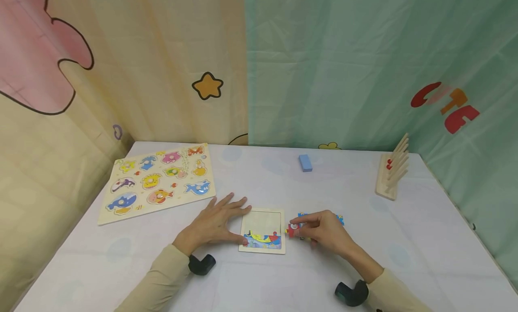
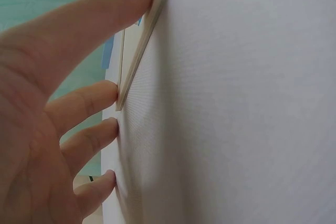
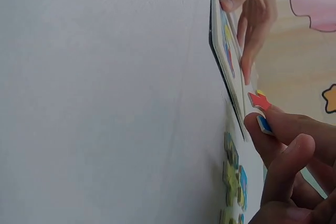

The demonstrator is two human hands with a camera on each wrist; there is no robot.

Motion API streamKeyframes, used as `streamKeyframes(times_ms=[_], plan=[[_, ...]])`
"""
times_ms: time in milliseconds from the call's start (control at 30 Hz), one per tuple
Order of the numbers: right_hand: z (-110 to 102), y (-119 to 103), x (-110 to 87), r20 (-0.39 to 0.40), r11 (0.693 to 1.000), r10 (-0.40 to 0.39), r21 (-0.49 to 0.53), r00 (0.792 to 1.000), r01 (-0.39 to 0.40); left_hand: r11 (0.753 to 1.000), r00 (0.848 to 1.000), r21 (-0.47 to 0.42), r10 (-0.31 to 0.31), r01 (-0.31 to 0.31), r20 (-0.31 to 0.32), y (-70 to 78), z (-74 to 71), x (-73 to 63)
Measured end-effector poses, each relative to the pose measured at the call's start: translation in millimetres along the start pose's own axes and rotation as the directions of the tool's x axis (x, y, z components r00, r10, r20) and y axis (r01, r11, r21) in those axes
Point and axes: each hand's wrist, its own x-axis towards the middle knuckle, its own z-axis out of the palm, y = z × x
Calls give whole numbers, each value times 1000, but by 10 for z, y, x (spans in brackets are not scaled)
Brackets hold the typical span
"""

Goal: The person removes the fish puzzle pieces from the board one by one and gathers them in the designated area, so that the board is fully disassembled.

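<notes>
A small wooden puzzle frame [image 1: 263,213] lies mid-table, with joined jigsaw pieces [image 1: 263,242] filling its lower part and bare wood above. My left hand [image 1: 216,224] lies along its left side, fingers spread, thumb on the lower left corner and forefinger at the upper left one. Between thumb and fingers my right hand [image 1: 325,231] pinches a red and blue jigsaw piece [image 3: 261,102], just right of the frame. Several loose jigsaw pieces [image 3: 231,174] lie on the table beneath the right hand, partly hidden by it in the head view.
A large animal peg puzzle board [image 1: 137,179] lies at the back left. Towards the back edge sits a blue block [image 1: 305,162]. A wooden stand with slanted pegs [image 1: 390,172] is at the far right. Curtains hang behind the white table [image 1: 259,285].
</notes>
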Motion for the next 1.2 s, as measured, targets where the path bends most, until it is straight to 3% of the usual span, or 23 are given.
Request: streamKeyframes(times_ms=[567, 833, 933, 1100, 1200], plan=[[-572, 305, -365, -116, 987, 161, -5, 980, -163, 1000, 1000, 7, -12, 12, 17, 0, 2, 1], [-683, 424, -465, -145, 980, 189, -25, 971, -195, 1000, 1000, 12, -15, 15, 21, 9, -22, 0], [-674, 428, -469, -176, 976, 179, -89, 968, -196, 1000, 1000, 8, -16, 16, 21, 11, -24, 3], [-650, 400, -456, -255, 940, 68, -307, 965, -147, 1000, 1000, 2, -19, 19, 21, 16, -22, 1], [-646, 385, -449, -266, 926, 46, -350, 963, -141, 1000, 1000, 0, -16, 16, 21, 17, -19, -2]])
